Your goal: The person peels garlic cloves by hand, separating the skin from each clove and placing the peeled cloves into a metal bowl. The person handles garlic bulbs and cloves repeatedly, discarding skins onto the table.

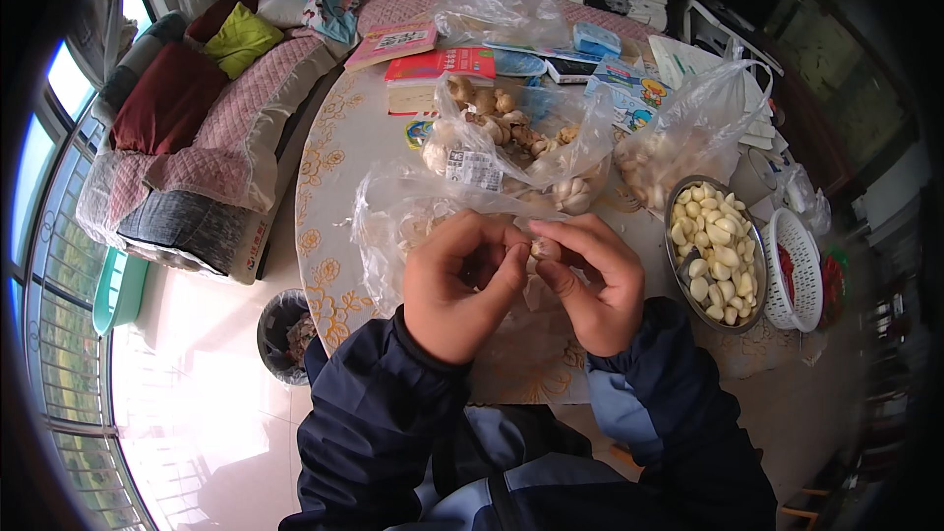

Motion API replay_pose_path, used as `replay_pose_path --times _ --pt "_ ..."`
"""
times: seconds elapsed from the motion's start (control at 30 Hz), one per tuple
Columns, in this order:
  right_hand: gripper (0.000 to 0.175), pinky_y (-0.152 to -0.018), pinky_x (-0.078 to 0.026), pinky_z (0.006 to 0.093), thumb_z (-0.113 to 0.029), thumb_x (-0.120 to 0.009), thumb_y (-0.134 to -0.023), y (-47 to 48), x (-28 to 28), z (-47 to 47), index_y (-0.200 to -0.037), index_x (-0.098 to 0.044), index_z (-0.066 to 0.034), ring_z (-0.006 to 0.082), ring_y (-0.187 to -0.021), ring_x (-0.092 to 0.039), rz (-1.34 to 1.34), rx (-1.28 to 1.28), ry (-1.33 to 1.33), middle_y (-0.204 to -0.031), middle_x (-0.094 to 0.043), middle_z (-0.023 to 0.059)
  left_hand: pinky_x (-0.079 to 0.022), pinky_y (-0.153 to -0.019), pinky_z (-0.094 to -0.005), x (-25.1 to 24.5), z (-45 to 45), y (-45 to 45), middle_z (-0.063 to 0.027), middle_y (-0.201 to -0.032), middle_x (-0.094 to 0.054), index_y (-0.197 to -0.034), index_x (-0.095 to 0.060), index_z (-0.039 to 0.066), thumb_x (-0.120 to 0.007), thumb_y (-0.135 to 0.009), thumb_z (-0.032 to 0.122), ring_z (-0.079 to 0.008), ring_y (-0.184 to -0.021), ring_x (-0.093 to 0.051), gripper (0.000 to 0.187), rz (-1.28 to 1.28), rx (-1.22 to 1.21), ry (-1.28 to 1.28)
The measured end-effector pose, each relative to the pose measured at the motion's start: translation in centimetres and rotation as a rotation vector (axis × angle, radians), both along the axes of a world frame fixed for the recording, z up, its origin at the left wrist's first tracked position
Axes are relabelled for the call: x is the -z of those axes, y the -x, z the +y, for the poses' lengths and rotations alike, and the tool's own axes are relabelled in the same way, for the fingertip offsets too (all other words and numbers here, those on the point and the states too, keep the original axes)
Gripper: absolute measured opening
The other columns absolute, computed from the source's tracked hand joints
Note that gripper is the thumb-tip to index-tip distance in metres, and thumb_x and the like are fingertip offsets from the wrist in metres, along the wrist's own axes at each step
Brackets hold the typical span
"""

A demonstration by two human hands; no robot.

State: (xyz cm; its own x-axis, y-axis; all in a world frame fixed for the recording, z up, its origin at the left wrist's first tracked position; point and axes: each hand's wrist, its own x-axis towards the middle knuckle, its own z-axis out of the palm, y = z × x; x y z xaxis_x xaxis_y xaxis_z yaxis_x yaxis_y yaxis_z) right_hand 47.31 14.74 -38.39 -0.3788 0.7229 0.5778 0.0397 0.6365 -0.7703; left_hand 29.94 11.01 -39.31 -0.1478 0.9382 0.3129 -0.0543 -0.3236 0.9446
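Observation:
Between the fingertips of my right hand (590,276) is a small garlic clove (544,248) with skin on it. My left hand (468,280) meets it from the other side, thumb and forefinger pinched together at the clove; whether they grip its skin is hard to tell. Under and behind my hands lies a clear plastic bag (383,228) with garlic skins in it. Beyond it, an open plastic bag holds whole garlic bulbs (571,194) and ginger-like roots (483,99). To the right, a metal bowl (670,236) is filled with peeled garlic cloves (719,234).
A white plastic basket (810,265) with red contents stands right of the bowl, near a cup (754,175). Another tied bag (682,140) sits behind the bowl. Books (442,70) lie at the table's far side. A lined bin (284,339) stands on the floor at left.

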Motion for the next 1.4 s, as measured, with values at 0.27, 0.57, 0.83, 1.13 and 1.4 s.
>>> replay_pose_path --times 0.27,0.57,0.83,1.13,1.4 --pt "0.032 -0.076 -0.051 0.0271 0.000 -0.073 -0.092 0.1 0.1 -0.1 -0.124 -0.070 0.0002 0.0147 -0.085 -0.062 0.025 -0.012 -0.023 -0.100 -0.066 0.0075 -0.044 -0.060 -0.0204 -0.4 -0.1 -0.1 0.0007 -0.081 -0.058 -0.093 -0.067 0.001 -0.071 -0.088 0.001 -0.0029 -0.067 -0.053 0.006 -0.001 -0.015 0.043" --pt "0.031 -0.078 -0.053 0.0283 -0.002 -0.073 -0.093 0.1 0.1 -0.2 -0.123 -0.070 0.0003 0.0166 -0.089 -0.065 0.007 -0.010 -0.023 -0.103 -0.067 0.0094 -0.040 -0.057 -0.0223 0.1 0.2 -0.2 0.0003 -0.076 -0.055 -0.090 -0.067 0.002 -0.073 -0.086 0.002 -0.0044 -0.063 -0.049 0.007 0.053 -0.074 -0.026" --pt "0.029 -0.082 -0.053 0.0294 -0.001 -0.071 -0.094 0.0 -0.1 -0.3 -0.122 -0.070 0.0008 0.0178 -0.092 -0.066 -0.017 0.009 -0.009 -0.103 -0.069 0.0095 -0.039 -0.057 -0.0214 -0.1 0.0 -0.1 0.0012 -0.076 -0.055 -0.089 -0.066 0.002 -0.072 -0.086 0.002 -0.0033 -0.064 -0.048 0.007 0.090 -0.086 -0.002" --pt "0.026 -0.081 -0.052 0.0261 -0.004 -0.069 -0.097 0.1 0.0 -1.0 -0.123 -0.069 0.0003 0.0119 -0.088 -0.064 0.118 0.055 0.248 -0.105 -0.070 0.0076 -0.039 -0.059 -0.0167 -1.3 -0.4 -0.2 0.0062 -0.076 -0.058 -0.096 -0.064 0.001 -0.068 -0.093 0.001 0.0009 -0.066 -0.049 0.005 -0.055 -0.105 0.028" --pt "0.025 -0.078 -0.051 0.0249 -0.003 -0.066 -0.098 0.0 0.5 -0.9 -0.123 -0.068 0.0004 0.0101 -0.083 -0.063 0.130 0.071 0.267 -0.104 -0.070 0.0071 -0.040 -0.060 -0.0166 -1.2 -0.5 -0.2 0.0047 -0.078 -0.060 -0.098 -0.063 0.001 -0.067 -0.094 0.001 0.0005 -0.067 -0.051 0.005 -0.109 -0.119 0.027"
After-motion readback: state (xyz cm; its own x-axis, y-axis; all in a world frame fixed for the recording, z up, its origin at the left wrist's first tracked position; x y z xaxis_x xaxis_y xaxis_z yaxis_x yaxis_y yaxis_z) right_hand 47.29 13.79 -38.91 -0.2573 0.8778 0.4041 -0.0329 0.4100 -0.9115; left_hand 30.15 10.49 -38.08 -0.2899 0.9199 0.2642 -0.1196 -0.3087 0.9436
